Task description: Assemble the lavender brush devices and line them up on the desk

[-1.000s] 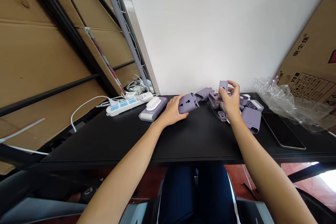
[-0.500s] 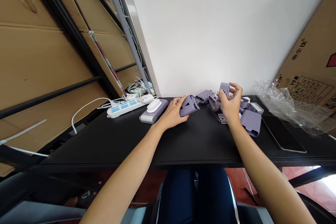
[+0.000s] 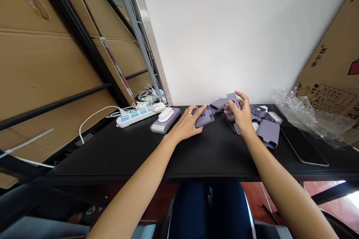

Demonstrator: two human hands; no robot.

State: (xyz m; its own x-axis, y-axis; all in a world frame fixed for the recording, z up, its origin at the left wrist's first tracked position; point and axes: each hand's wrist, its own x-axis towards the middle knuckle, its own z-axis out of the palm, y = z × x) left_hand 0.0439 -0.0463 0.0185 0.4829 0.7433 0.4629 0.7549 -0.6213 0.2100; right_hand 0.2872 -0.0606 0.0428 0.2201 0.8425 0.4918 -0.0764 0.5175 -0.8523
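From where I stand, the change is in both hands. The right hand [image 3: 242, 114] has brought its small purple piece [image 3: 232, 98] lower and tipped it over, where half a second ago it stood nearly upright. The left hand [image 3: 186, 123] has rolled its purple shell [image 3: 204, 118] so that less of the slotted face shows and more of the notched rim. To my eye that leaves the two parts nearer each other, with the work centred on this pair.

Taking the power strip [image 3: 137, 114] as my mark, the shell is to its right, past the purple block [image 3: 174, 119], and the small piece is farther right again. The left fingers are spread but closed around the shell, thumb along its near side; I can't tell whether it touches the black tabletop [image 3: 202, 157]. The right thumb and fingers are pinched together on the small piece, one finger lifted clear.

The shell looks like matte, hard plastic with rounded sides and dark cut-outs; the small piece is boxier and flat-faced. The block has a pale end and bears a smooth white oval pod [image 3: 166, 114]. Well to the right of the strip, a hollow purple cover [image 3: 268, 132] lies on its broad side, then a glossy dark phone [image 3: 300, 142], with crinkled clear plastic [image 3: 305, 112] beyond it against a printed cardboard carton [image 3: 333, 82].
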